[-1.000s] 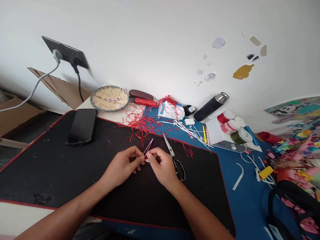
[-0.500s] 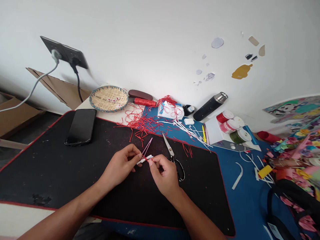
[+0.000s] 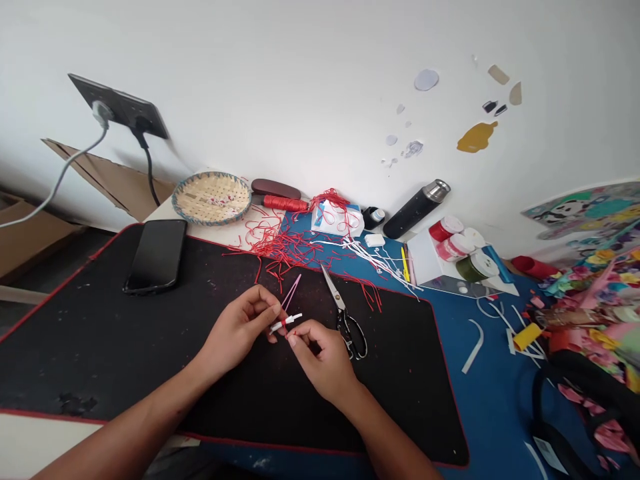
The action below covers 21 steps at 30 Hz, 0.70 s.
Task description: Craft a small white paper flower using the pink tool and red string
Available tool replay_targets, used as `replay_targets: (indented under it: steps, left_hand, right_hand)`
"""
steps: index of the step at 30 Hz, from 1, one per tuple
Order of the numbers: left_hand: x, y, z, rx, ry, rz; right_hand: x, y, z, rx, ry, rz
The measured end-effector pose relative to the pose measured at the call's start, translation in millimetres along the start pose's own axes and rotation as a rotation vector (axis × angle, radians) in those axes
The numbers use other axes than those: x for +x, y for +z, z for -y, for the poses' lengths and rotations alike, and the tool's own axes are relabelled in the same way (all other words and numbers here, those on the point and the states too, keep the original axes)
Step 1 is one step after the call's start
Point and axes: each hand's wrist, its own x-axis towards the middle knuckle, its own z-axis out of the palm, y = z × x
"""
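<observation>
My left hand (image 3: 245, 321) pinches a short white cord piece (image 3: 286, 323) that has red thread wound round its middle. Close beside it, my right hand (image 3: 323, 353) is closed at the fingertips on the end of the red thread (image 3: 290, 333), just below the white piece. Pink-purple tweezers (image 3: 292, 291) lie on the black mat behind my left fingertips. Scissors with black handles (image 3: 344, 313) rest behind and to the right, blades pointing away, their handles partly behind my right hand.
Cut red threads (image 3: 285, 250) are heaped along the mat's (image 3: 400, 400) back edge, near white cords (image 3: 370, 253). A phone (image 3: 156, 256) lies at left, a woven basket (image 3: 213, 198) behind it. A thermos (image 3: 417, 208) and thread spools (image 3: 453, 247) stand at back right.
My right hand has drawn slightly down and left, away from the white piece, which now shows more fully with red round it. The whole view has shifted a little.
</observation>
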Motion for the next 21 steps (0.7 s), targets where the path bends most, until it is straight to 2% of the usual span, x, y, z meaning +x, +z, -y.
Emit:
replay_targets:
  steps: [4, 10, 16, 21]
  left_hand:
    - [-2, -0.4, -4, 0.009, 0.078, -0.057]
    - [-7, 0.0, -4, 0.102, 0.155, -0.161]
    - [-11, 0.9, 2, 0.202, 0.195, -0.158]
    - [-11, -1.0, 7, 0.282, 0.23, -0.174]
  right_hand:
    - [4, -5, 1, 0.164, 0.083, 0.073]
    - [16, -7, 3, 0.377, 0.223, 0.117]
    - [26, -6, 3, 0.547, 0.388, 0.196]
    - [31, -5, 2, 0.641, 0.446, 0.303]
